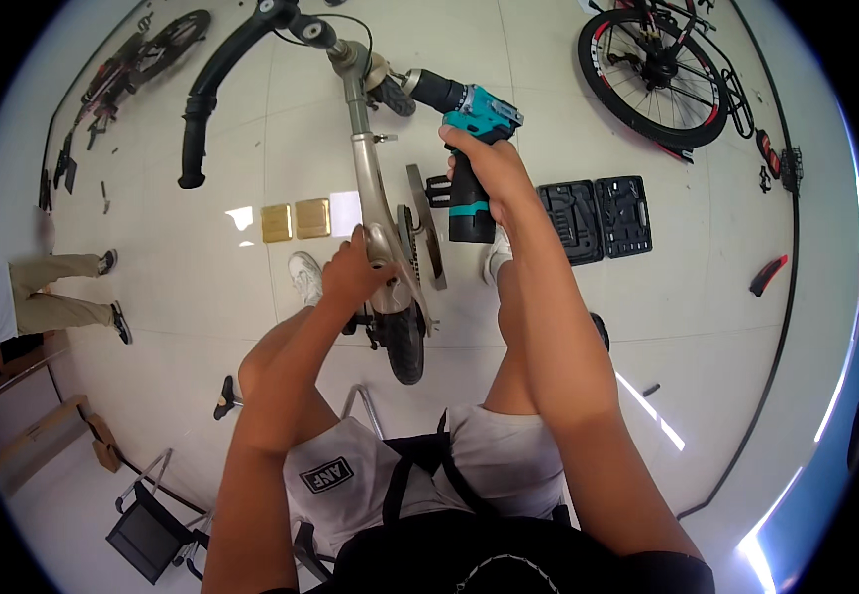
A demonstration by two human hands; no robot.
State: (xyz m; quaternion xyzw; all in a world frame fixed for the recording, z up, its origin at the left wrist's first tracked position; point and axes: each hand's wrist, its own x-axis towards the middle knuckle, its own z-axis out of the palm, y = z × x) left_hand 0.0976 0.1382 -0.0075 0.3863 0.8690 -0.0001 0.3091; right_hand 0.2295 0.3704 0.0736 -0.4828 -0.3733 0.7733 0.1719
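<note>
A small bicycle with a pale metallic frame point(374, 183) stands between my legs, its handlebar point(213, 79) at the top and its rear wheel point(404, 346) nearest me. My left hand point(355, 272) is closed on the frame just ahead of that wheel. In my right hand point(494, 163) is a teal and black cordless drill point(484, 117), gripped by its handle. The drill's chuck points left, with its tip at the front of the bicycle below the handlebar; whether it touches anything there I cannot tell.
An open black tool case point(603, 220) lies right of the bicycle. Two gold square boxes point(312, 218) sit on the left. Another bicycle's wheel point(653, 77) is at the upper right, a dark bicycle point(132, 74) at the upper left. A person point(63, 287) stands far left.
</note>
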